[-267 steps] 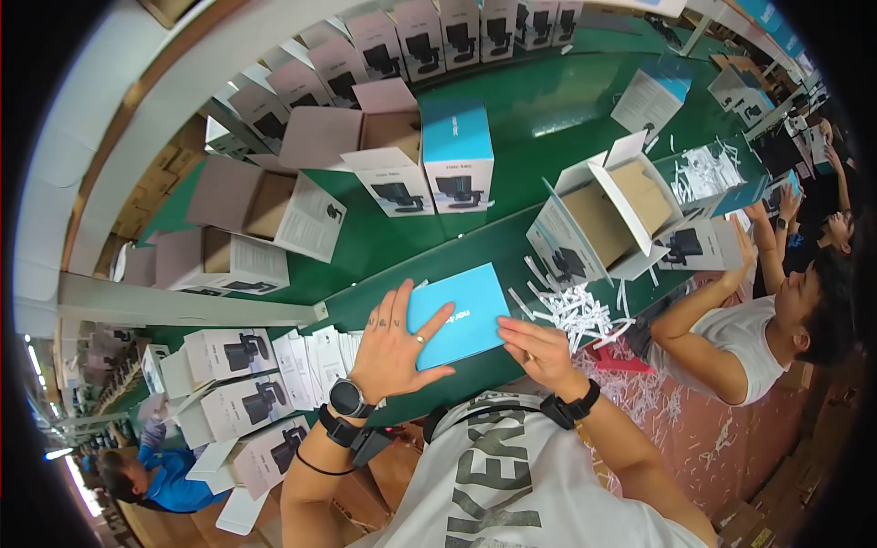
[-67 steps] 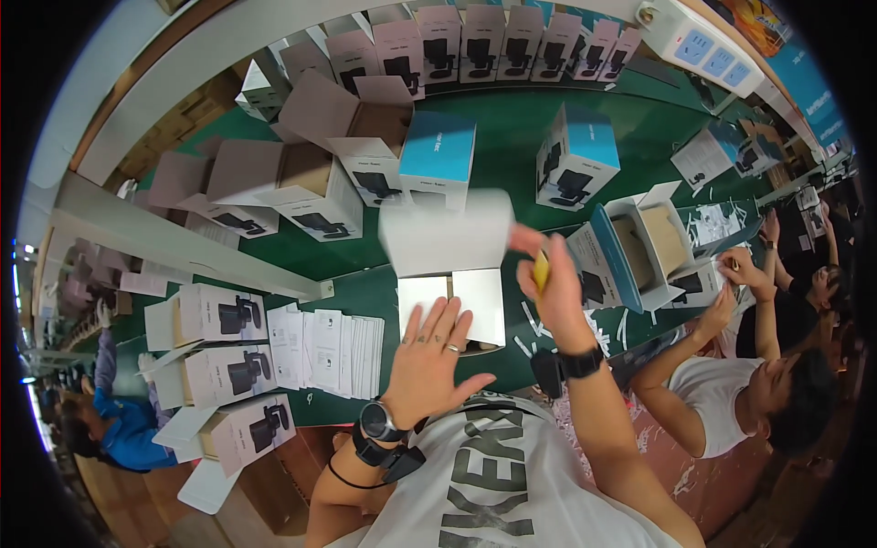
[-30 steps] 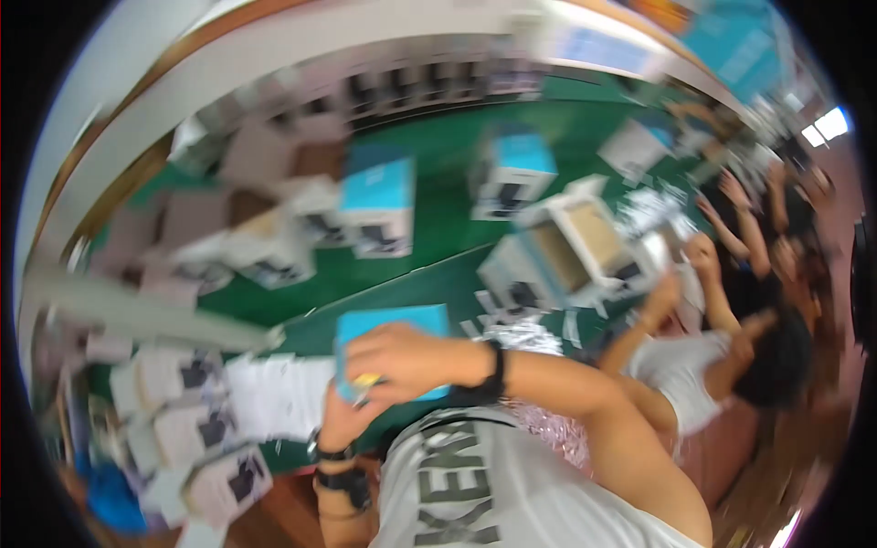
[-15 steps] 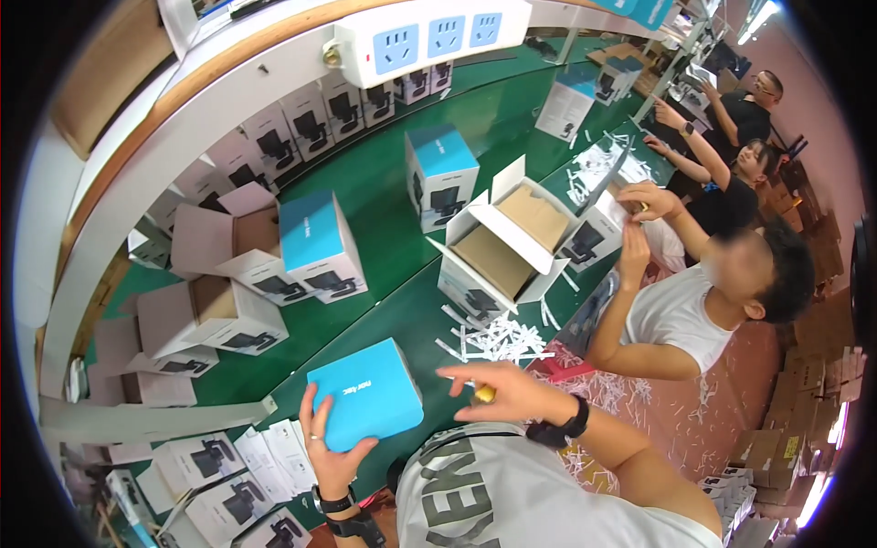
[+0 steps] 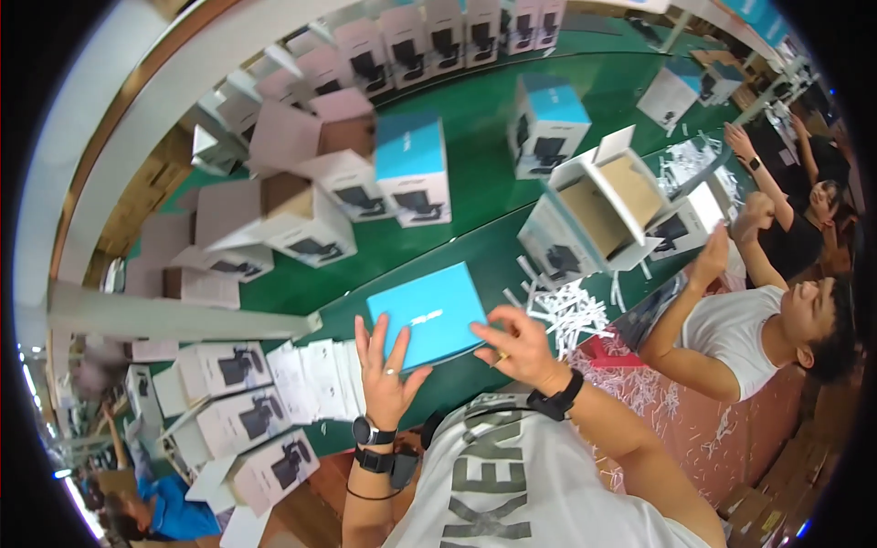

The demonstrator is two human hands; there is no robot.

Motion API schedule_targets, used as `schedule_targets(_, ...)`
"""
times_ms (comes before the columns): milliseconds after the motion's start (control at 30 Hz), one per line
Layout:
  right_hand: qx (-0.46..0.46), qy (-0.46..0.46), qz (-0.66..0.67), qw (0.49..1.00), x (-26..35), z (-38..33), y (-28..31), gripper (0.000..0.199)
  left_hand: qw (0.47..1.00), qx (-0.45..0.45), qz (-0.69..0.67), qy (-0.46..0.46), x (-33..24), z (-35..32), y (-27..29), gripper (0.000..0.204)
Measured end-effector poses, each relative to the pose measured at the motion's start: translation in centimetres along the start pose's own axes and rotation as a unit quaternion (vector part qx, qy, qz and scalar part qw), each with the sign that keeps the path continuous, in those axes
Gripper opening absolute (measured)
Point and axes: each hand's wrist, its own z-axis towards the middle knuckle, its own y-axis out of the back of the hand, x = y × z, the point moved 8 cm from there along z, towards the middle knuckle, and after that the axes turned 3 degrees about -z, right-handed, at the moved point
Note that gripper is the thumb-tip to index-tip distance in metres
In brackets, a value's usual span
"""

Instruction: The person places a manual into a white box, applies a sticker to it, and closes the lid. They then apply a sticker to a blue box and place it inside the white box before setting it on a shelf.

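Note:
A bright blue closed box (image 5: 434,306) lies on the green table right in front of me. My left hand (image 5: 386,382) is on its left side, fingers spread over the top and edge, the thumb along the near edge. At the box's right edge, the fingertips of my right hand (image 5: 530,352) touch it. The lower fingers of that hand are curled round a small yellow thing (image 5: 501,360), mostly hidden, whose kind I cannot make out. Right of the box are white paper strips (image 5: 571,315) and an open carton (image 5: 557,242) with brown cardboard inside.
Open white cartons (image 5: 311,228) and a blue-topped carton (image 5: 410,173) stand beyond a table seam. Another blue-topped carton (image 5: 551,128) is farther back. Stacked white papers (image 5: 315,379) lie at left beside more cartons (image 5: 247,416). At right, a co-worker (image 5: 722,347) handles a white piece.
My right hand has come from beside the blue box to its right edge. My left hand stays on the box. The whole view has shifted, so the scene sits farther right.

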Motion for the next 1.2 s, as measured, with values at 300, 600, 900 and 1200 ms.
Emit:
schedule_targets(300, 0.038, 0.08, -0.027, 0.996, 1.2, 1.0, -1.7, 0.05, 0.963, 0.242, 0.101, -0.062, -4.2, 5.0, -2.1, 0.091)
schedule_targets(600, 0.029, 0.051, -0.007, 0.998, 1.2, -0.1, -2.8, 0.041, 0.957, 0.203, 0.176, -0.109, -2.8, 3.0, -4.9, 0.091)
schedule_targets(900, 0.058, 0.062, 0.023, 0.996, 0.2, 1.3, -1.5, 0.033, 0.966, 0.205, 0.136, -0.085, -1.9, 5.4, -1.6, 0.085)
schedule_targets(1200, 0.079, 0.014, 0.127, 0.989, -1.7, 2.2, -1.8, 0.036, 0.954, 0.24, 0.14, -0.112, 0.3, 4.9, 1.2, 0.09)
